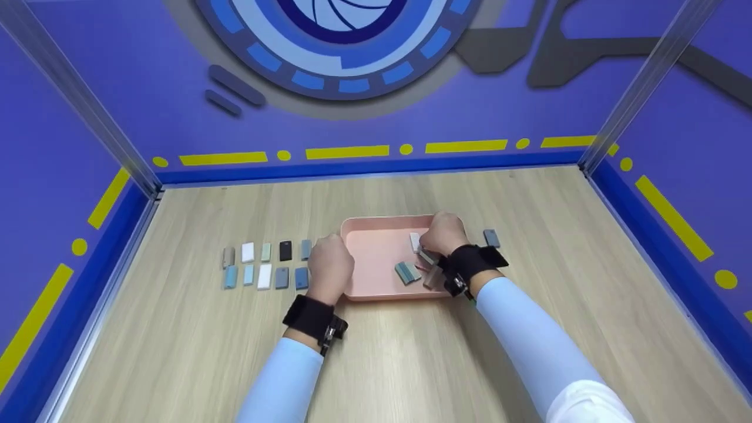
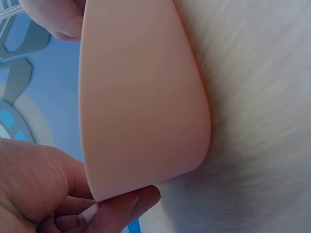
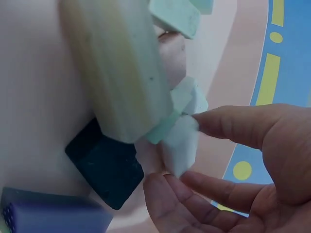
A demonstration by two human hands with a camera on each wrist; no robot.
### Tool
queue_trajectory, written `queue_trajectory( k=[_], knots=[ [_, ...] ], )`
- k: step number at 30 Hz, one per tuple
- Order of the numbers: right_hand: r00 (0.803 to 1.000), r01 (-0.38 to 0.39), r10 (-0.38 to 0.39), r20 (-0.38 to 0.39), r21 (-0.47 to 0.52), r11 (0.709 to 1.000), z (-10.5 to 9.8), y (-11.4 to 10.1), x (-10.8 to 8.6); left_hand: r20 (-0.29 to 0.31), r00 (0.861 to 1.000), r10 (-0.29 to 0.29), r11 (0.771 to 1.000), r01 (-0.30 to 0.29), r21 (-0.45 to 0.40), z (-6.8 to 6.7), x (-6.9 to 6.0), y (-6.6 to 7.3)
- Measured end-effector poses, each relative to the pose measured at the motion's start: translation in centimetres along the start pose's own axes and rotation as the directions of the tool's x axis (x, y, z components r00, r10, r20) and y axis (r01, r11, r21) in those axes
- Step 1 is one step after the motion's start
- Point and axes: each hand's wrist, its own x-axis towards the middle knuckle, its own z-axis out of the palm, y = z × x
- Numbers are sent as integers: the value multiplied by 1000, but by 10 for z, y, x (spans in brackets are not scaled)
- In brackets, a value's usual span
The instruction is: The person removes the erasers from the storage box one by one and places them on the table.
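1. A pink tray (image 1: 376, 258) sits on the wooden table (image 1: 388, 358), with several small blocks lying loosely jumbled in its right half; its left half shows bare floor.
2. Among those inside, I can make out a green block (image 1: 406, 273) toward the tray's near side, a long beige block (image 3: 116, 73), a dark block (image 3: 107, 162) and a bluish block (image 3: 58, 216).
3. Left of the tray, ten more pieces stand in two rows of five, including a black block (image 1: 285, 251) in the far row and a blue block (image 1: 301, 278) at the near row's tray end.
4. Right of the tray, a lone grey block (image 1: 491, 237) lies on the table.
5. The left hand (image 1: 331, 264) is closed around the tray's left edge, fingers curled against its wall.
6. The right hand (image 1: 445, 234) is over the tray's far right part, thumb and fingers nearly together, pinching a white block (image 3: 179, 145).
7. That white block sits between the fingertips, beside the tray's other pieces; whether it touches them, I cannot tell.
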Motion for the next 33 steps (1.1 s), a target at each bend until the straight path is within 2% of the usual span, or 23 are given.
queue_trajectory(
  k=[3,7,11,16,20,24,28,33],
  knots=[
    [1000,15,-15,6,-26,1000,1,3,-1,12,1000,-5,1000,5,6,1,-1,1],
    [1000,6,-6,11,-2,1000,2,6,-3,27,1000,-15,1000,15,-4,3,-1,2],
    [1000,-17,16,24,62,998,-1,9,-6,31,999,-18,1000,18,-11,4,-1,2],
    [1000,-16,14,16,165,986,-15,14,-11,29,999,-18,1000,19,-23,5,-2,2],
    [998,52,-40,-53,244,968,-30,19,-15,35,999,-23,1000,23,-20,6,-1,2],
    [982,144,-100,-158,299,943,-44,28,-18,33,999,-22,1000,23,-21,5,-1,0],
    [956,195,-105,-274,324,926,-56,41,-18,23,1000,-7,999,8,-35,4,0,-1],
    [928,207,-77,-364,333,920,-64,66,-18,21,1000,-6,999,7,-42,1,1,-2]
  ],
)
